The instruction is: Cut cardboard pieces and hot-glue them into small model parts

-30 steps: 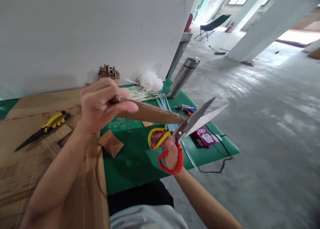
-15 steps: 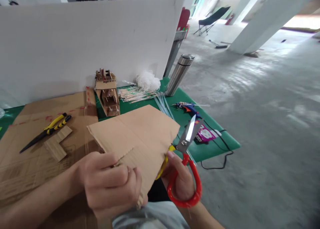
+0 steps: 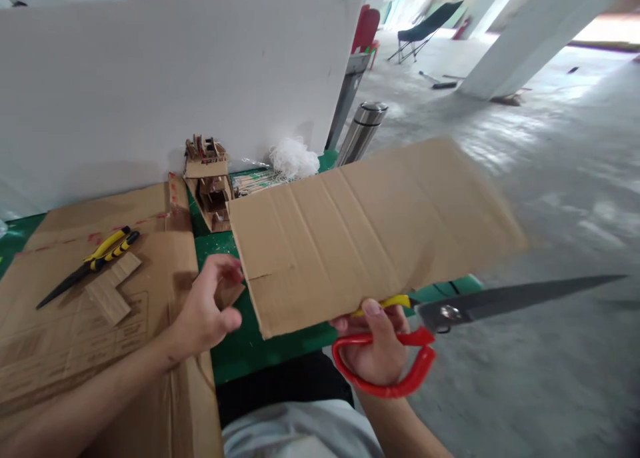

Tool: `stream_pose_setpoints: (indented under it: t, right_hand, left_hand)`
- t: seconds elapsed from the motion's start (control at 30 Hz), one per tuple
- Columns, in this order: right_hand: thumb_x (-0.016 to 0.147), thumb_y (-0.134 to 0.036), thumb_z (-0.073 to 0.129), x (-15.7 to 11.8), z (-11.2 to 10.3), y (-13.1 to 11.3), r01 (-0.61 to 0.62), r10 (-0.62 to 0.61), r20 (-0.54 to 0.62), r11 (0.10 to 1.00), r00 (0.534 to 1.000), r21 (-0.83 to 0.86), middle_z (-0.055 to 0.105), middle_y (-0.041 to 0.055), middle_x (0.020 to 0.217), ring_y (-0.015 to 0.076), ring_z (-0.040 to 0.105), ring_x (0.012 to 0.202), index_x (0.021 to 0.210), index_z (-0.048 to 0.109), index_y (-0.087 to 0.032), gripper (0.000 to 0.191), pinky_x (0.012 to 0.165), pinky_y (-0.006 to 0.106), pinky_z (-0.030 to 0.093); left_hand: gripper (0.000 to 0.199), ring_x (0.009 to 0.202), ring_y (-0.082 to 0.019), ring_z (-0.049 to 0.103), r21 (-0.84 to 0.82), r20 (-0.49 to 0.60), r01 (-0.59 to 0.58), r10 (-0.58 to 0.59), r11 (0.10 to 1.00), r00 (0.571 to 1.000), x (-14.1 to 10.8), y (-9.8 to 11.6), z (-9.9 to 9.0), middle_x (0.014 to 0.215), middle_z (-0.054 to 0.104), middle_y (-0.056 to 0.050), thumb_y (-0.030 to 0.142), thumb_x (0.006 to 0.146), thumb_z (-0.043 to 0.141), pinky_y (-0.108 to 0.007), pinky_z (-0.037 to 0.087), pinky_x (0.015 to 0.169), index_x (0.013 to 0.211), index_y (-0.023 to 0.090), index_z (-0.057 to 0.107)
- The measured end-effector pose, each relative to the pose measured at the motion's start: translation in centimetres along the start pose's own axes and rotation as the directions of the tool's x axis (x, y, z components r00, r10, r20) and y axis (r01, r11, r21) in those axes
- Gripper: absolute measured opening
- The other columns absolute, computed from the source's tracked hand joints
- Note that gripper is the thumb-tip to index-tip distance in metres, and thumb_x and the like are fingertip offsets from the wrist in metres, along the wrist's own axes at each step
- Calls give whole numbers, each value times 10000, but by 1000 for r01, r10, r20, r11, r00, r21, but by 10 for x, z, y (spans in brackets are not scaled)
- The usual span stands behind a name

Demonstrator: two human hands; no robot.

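Observation:
My right hand (image 3: 377, 351) is closed round the red and yellow handles of large scissors (image 3: 450, 311), whose blades point right and look shut. The same hand also grips the lower edge of a creased cardboard sheet (image 3: 350, 225), which is raised and tilted above the green table. Near the sheet's left edge is a short slit. Just left of that edge, my left hand (image 3: 215, 305) has its thumb and curled fingers apart. A small brown cardboard piece (image 3: 229, 294) shows between them; whether the hand touches it cannot be told.
Yellow-black pliers (image 3: 100, 261) and an L-shaped cardboard piece (image 3: 113, 289) lie on a large cardboard sheet (image 3: 45, 325) at left. Behind stand a cardboard model (image 3: 210, 185), sticks (image 3: 253, 181), white bands (image 3: 294, 159) and a steel flask (image 3: 361, 133). A white panel (image 3: 175, 78) rises behind.
My left hand has let go of the cardboard sheet and moved left. The sheet has turned and swung up to the right. The scissors have turned to point right, and their blades have closed.

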State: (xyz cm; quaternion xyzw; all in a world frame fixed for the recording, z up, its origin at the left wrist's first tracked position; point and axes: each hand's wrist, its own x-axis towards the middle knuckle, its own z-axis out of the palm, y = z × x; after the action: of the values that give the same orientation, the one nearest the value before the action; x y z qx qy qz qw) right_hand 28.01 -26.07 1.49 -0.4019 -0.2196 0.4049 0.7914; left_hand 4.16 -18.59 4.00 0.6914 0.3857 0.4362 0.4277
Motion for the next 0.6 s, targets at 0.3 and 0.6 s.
stream_pose_setpoints:
  t: [0.3,0.6]
  right_hand:
    - [885,-514,632,6,-15,36,19,52,203,943,978,-331,617,20,634,188,608,546,809,576,-227,303,560,350,519]
    - [958,-609,458,-10,-43,24,131,169,598,895,784,-425,555,98,1129,222,564,900,1144,559,-255,412,710,358,519]
  left_hand:
    - [564,1186,-307,661,-558,30,470,-550,684,835,19,22,42,1237,717,-130,545,788,774,-463,546,1022,1214,191,674]
    - [459,1045,-245,689,-318,-364,70,-190,946,912,64,16,30,896,714,-57,635,824,690,-381,575,934,982,205,697]
